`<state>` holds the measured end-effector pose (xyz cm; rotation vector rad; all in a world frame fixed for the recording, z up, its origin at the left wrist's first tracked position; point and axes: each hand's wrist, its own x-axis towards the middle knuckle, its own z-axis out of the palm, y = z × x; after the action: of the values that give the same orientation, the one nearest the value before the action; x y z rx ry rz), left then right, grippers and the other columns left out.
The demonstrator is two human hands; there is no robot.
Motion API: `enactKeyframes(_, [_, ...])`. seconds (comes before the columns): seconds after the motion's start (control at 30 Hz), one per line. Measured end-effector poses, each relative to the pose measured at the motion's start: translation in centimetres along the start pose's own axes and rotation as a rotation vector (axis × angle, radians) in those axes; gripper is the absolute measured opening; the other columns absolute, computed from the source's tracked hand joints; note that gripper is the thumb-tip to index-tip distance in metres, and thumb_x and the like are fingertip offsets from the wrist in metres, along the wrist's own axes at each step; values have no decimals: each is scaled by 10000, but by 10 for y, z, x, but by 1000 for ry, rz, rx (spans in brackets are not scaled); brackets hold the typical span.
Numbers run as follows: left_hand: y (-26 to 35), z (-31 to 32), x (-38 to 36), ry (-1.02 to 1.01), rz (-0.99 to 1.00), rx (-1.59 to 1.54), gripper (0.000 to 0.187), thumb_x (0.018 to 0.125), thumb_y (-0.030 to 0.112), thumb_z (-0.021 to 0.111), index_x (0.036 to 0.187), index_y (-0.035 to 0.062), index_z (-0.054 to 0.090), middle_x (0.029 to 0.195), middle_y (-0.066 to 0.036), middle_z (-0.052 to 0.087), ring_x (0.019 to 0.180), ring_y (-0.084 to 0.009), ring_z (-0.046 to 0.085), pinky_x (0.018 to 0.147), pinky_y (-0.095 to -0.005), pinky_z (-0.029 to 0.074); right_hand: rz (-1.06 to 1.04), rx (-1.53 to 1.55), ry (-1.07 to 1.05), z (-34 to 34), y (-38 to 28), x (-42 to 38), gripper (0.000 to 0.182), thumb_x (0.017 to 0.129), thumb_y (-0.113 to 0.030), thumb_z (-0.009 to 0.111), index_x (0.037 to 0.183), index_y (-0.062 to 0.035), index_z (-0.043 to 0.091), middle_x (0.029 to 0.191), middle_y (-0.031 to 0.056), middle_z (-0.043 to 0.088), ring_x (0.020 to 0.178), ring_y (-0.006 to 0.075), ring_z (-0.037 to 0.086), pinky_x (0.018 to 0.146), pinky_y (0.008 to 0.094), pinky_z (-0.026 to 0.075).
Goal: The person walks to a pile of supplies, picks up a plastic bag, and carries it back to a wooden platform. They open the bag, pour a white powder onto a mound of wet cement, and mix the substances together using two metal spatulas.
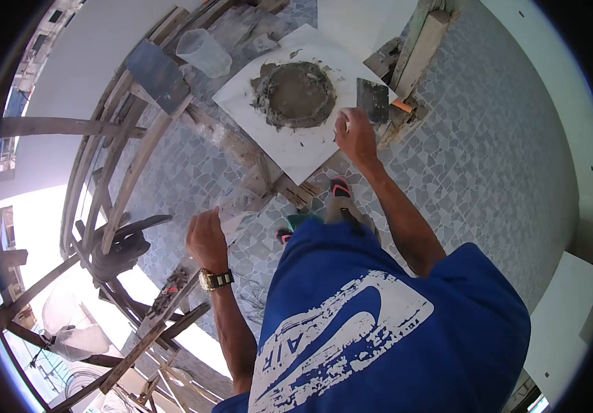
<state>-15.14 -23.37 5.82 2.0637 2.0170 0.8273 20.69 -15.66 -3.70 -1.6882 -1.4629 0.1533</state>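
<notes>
My left hand [207,241], with a watch [214,279] on its wrist, is out to the left with its fingers closed. Crumpled clear plastic [240,205], which looks like a bag, hangs at its fingertips. My right hand [356,140] hovers by the right edge of a white board [296,160], its fingers curled together; whatever is in them is hidden. On the board lies a ring of wet grey mortar [263,103] with a watery pool [301,95] in its middle. Just beyond my right hand rests a flat dark trowel blade [372,101] with an orange handle [402,106].
A translucent bucket [203,53] stands behind the board on the left, beside a dark grey slab [157,76]. Wooden scaffold poles [135,179] line the left edge. Timber planks [422,55] lie at the upper right. Stone-patterned tiles [468,144] cover the floor.
</notes>
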Motion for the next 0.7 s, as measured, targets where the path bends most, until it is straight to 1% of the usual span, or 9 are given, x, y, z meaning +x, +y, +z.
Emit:
enactKeyframes(0.03, [1,-1,-1,-1,-10,0,121,885,125,688,826,19,679,757,-126,628,643,-328,604,586,-419,464,42,-152,102,-2,51,0,219,887,-177,661,1012,-1,624,947,178,620,907,384,608,773,462,502])
enactKeyframes(0.1, [2,-1,-2,-2,-23,0,110,873,118,705,825,21,680,750,-124,626,641,-318,605,584,-407,469,205,-518,209,-21,98,6,418,905,-305,685,993,95,602,841,182,635,790,334,639,721,437,521])
enactKeyframes(0.17, [3,0,-2,14,4,10,109,870,124,709,833,24,687,751,-123,629,646,-316,610,589,-402,473,377,-291,128,-10,161,7,522,861,-393,736,959,103,603,765,146,619,685,276,622,626,413,514])
enactKeyframes(0.27, [7,-2,-2,1,-14,5,100,870,124,707,848,27,695,762,-121,637,656,-314,617,597,-399,479,820,98,-112,-12,174,20,562,794,-469,809,891,51,620,670,53,570,538,166,566,469,319,460])
enactKeyframes(0.33, [9,-3,-2,-13,-30,2,93,872,120,702,858,28,700,772,-119,644,663,-315,622,601,-401,481,1027,338,-215,-15,174,25,467,809,-425,811,870,-1,625,681,33,565,542,142,567,464,290,456])
enactKeyframes(0.43, [9,-5,-3,-8,-38,7,84,878,112,692,870,29,702,786,-120,650,676,-318,627,609,-405,484,1018,617,-253,-35,170,25,349,852,-341,789,902,-35,629,714,25,593,552,125,581,456,276,473])
enactKeyframes(0.53, [9,-2,-3,17,-49,-4,77,884,105,681,886,30,699,803,-126,653,701,-328,633,627,-406,490,983,888,-217,-67,122,27,291,878,-304,768,972,-61,638,773,19,637,592,111,607,471,262,506])
enactKeyframes(0.63, [9,-2,-5,-20,-86,13,75,898,99,660,919,31,685,846,-136,662,748,-342,643,661,-406,500,1014,1013,-288,-71,60,19,311,897,-315,748,1035,-58,641,836,15,673,636,96,633,497,234,526])
enactKeyframes(0.7, [9,-1,-6,-5,-87,24,72,899,99,658,920,34,682,851,-133,665,751,-340,646,661,-408,501,964,1061,-492,-56,26,8,307,925,-316,713,1063,-51,642,855,3,683,653,74,642,512,217,532])
